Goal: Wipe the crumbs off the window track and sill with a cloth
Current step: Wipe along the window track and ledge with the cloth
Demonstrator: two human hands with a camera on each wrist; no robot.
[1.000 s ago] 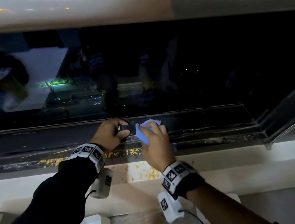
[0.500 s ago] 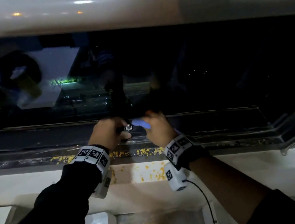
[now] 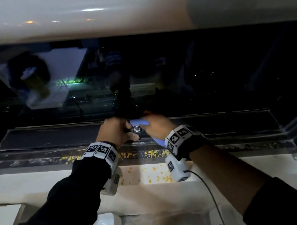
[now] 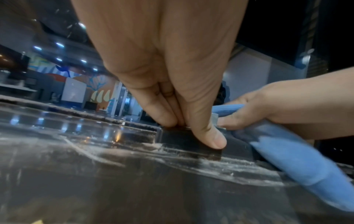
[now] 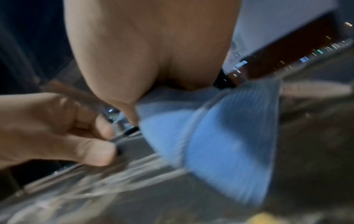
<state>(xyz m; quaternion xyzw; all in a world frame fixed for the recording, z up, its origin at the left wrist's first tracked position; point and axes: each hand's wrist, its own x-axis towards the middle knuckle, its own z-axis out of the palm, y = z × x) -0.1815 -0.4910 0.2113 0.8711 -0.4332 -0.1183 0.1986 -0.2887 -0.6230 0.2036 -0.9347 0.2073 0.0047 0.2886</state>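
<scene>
- Head view: right hand (image 3: 156, 125) clamps a blue cloth (image 3: 138, 122); left hand (image 3: 115, 131) curls on a small dark latch (image 3: 136, 129) on the window track (image 3: 51, 146). Yellow crumbs (image 3: 150, 153) lie on the track's near strip, more below on the white sill (image 3: 28, 183).
- Left wrist view: thumb (image 4: 214, 139) pressed on the latch; cloth just right of it.
- Right wrist view: blurred; cloth bunched under the palm.
- Step, judged: wiping not begun; next, bring cloth from latch down to the crumbs; room both ways along the track.
</scene>
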